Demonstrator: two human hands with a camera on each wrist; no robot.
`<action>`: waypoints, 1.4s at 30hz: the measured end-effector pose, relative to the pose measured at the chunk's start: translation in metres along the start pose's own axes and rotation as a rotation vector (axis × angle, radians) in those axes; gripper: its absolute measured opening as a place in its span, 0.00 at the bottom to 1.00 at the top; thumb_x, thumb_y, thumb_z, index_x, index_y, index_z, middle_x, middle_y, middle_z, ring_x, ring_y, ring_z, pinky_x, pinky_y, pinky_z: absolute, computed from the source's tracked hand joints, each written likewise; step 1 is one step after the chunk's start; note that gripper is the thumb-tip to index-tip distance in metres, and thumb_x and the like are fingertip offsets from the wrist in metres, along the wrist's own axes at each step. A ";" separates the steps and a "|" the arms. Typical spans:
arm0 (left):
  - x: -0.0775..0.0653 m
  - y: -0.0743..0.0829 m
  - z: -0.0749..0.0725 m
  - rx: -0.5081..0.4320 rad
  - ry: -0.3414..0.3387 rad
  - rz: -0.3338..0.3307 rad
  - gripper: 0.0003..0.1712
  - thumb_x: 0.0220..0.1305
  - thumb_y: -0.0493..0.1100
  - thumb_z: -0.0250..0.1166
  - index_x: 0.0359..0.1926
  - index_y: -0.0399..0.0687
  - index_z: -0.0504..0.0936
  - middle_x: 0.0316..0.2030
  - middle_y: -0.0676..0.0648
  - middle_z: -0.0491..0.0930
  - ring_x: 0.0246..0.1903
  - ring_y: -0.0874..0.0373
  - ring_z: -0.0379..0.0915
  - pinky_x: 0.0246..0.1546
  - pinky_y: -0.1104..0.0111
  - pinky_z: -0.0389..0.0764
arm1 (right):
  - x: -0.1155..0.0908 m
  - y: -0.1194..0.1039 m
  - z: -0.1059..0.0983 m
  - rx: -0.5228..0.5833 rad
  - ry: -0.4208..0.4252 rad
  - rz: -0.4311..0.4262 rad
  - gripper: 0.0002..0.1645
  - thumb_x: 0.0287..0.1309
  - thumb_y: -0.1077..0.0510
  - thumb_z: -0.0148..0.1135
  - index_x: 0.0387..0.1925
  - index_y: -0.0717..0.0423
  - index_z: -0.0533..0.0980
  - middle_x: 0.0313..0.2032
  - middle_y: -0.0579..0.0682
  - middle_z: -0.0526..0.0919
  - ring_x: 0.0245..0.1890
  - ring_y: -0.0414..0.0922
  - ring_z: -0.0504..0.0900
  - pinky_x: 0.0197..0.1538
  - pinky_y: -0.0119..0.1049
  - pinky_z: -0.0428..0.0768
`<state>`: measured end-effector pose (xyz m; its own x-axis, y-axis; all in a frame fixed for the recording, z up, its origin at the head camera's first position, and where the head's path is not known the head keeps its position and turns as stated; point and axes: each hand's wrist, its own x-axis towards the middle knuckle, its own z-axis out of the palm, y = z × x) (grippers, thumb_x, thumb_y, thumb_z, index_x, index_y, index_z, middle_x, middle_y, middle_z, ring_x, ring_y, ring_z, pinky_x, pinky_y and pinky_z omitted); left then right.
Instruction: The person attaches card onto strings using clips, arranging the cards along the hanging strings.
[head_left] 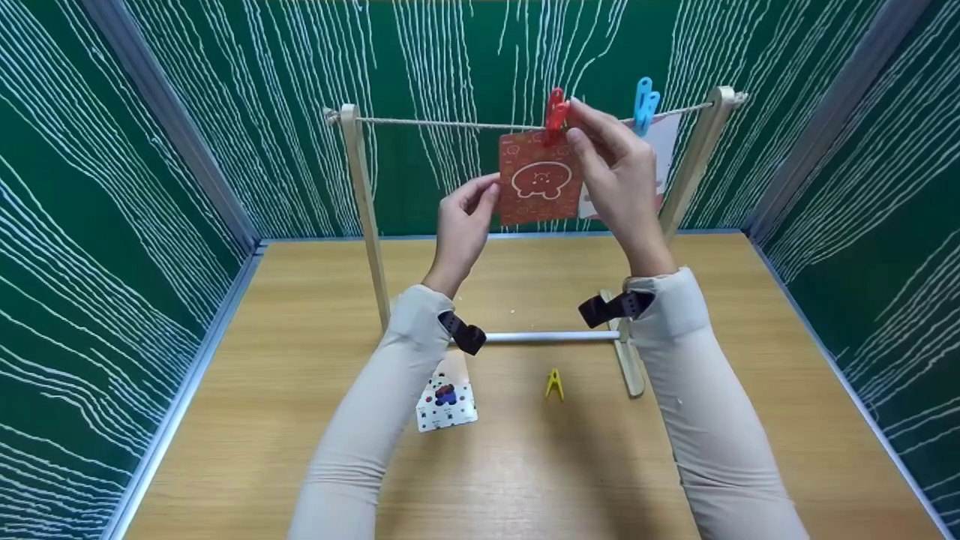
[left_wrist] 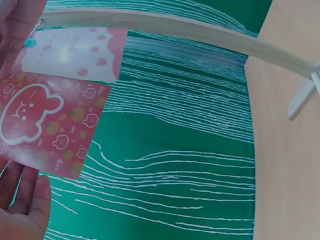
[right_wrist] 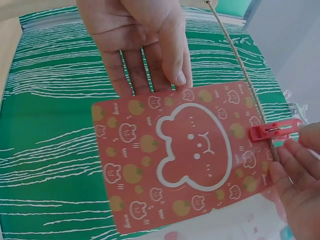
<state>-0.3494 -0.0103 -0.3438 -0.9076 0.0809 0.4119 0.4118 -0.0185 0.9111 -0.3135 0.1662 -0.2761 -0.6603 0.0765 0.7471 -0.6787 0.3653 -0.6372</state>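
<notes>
A red card with a white-outlined bear face (head_left: pixel 540 206) hangs at the rope (head_left: pixel 442 122). My left hand (head_left: pixel 463 225) pinches its left edge between thumb and fingers. A red clothespin (head_left: pixel 555 112) sits over the rope at the card's top edge. My right hand (head_left: pixel 622 176) holds the clothespin's handle end with thumb and fingertips; in the right wrist view, the clothespin (right_wrist: pixel 272 131) straddles rope and card edge. Just right of this, a white and pink card (head_left: pixel 663 146) hangs from a blue clothespin (head_left: pixel 645 105), partly hidden behind my right hand.
The rope runs between two wooden posts (head_left: pixel 362 210) joined low down by a pale bar (head_left: pixel 551 337). On the table (head_left: pixel 262 390) lie a yellow clothespin (head_left: pixel 554 384) and a white patterned card (head_left: pixel 448 409), partly covered by my left sleeve. Green walls (head_left: pixel 90 225) with white lines surround the table.
</notes>
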 end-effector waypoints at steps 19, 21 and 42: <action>-0.027 -0.049 -0.035 0.051 -0.011 -0.091 0.15 0.71 0.38 0.53 0.54 0.40 0.78 0.48 0.41 0.82 0.46 0.55 0.78 0.50 0.67 0.78 | -0.041 0.021 -0.013 0.114 -0.044 0.058 0.20 0.66 0.63 0.56 0.58 0.62 0.74 0.55 0.58 0.80 0.53 0.46 0.80 0.54 0.29 0.78; -0.032 -0.056 -0.039 0.063 -0.010 -0.120 0.15 0.71 0.38 0.53 0.54 0.41 0.78 0.47 0.41 0.82 0.45 0.55 0.78 0.49 0.67 0.78 | -0.049 0.026 -0.013 0.121 -0.054 0.074 0.19 0.65 0.64 0.56 0.57 0.63 0.74 0.55 0.59 0.80 0.52 0.46 0.81 0.53 0.28 0.78; -0.100 -0.136 -0.078 0.190 -0.083 -0.288 0.15 0.68 0.36 0.56 0.53 0.33 0.77 0.47 0.37 0.81 0.50 0.48 0.77 0.54 0.65 0.78 | -0.148 0.094 -0.012 0.132 -0.228 0.442 0.22 0.64 0.57 0.59 0.56 0.64 0.74 0.53 0.61 0.81 0.49 0.46 0.82 0.54 0.25 0.77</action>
<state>-0.3215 -0.0938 -0.5074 -0.9822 0.1368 0.1291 0.1552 0.2021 0.9670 -0.2758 0.2001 -0.4446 -0.9367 -0.0122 0.3500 -0.3438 0.2223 -0.9123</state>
